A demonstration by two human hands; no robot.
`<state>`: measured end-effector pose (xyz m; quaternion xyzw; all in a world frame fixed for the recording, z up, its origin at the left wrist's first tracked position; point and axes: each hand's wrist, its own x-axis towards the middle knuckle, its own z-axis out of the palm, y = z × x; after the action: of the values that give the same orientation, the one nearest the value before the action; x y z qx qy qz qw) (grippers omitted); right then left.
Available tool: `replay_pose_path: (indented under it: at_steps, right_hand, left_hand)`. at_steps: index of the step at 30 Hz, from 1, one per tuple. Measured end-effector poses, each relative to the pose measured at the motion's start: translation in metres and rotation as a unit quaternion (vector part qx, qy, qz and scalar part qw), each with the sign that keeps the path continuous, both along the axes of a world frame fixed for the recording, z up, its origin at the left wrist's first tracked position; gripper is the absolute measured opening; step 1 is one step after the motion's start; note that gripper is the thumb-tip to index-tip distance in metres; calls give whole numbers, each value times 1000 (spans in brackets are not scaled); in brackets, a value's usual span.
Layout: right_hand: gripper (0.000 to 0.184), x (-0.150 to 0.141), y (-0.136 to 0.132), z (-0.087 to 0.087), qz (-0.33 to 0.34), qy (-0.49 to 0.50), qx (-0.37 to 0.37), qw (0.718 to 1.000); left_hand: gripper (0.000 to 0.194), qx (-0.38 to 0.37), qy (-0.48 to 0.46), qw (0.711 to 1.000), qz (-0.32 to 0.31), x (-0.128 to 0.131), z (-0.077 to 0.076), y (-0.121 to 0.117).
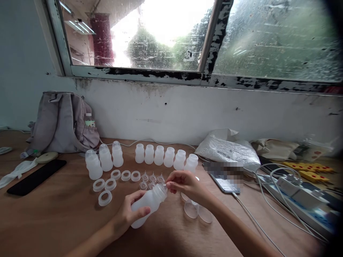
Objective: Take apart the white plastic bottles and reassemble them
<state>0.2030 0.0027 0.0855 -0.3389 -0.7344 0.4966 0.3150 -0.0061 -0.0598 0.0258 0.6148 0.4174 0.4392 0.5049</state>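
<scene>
In my left hand [130, 212] is a frosted baby bottle [147, 205], tilted with its neck up to the right. My right hand [184, 184] pinches at the bottle's mouth; the fingers hide what is between them. Just beyond lie several clear silicone teats [144, 177]. White collar rings [105, 198] are spread to the left. Clear round caps [191, 209] lie beneath and beside my right forearm, partly covered by it. A row of open bottles [159, 156] stands behind, and three bottles with clear caps [105, 157] stand at the back left.
A grey backpack [63, 121] leans on the wall at left, near a black flat object [37, 176]. To the right are a silvery plastic package [227, 148], a charging phone [225, 180] and a power strip [308, 203] with loose white cables.
</scene>
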Motion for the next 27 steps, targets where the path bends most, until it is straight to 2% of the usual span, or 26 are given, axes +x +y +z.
replay_pose_path:
  at_steps: [7, 10, 14, 18, 24, 27]
  right_hand:
    - [43, -4, -3, -8, -17, -81, 83, 993]
    - [47, -5, -3, -9, -12, -113, 115, 987]
    - [33, -1, -6, 2, -7, -129, 133, 983]
    - [17, 1, -8, 10, 32, -135, 125, 982]
    - [23, 0, -7, 1, 37, -137, 134, 981]
    - [25, 1, -7, -1, 27, -128, 142, 981]
  left_hand:
    - [50, -1, -2, 1000, -11, 1, 0, -1]
    - [49, 3, -10, 1000, -21, 1, -1, 0]
    - [47, -3, -18, 1000, -26, 1, 0, 0]
    - [47, -7, -14, 1000, -23, 1, -1, 0]
    - [45, -11, -27, 999, -36, 2, -2, 0]
    - [45, -60, -66, 994, -58, 2, 0, -2]
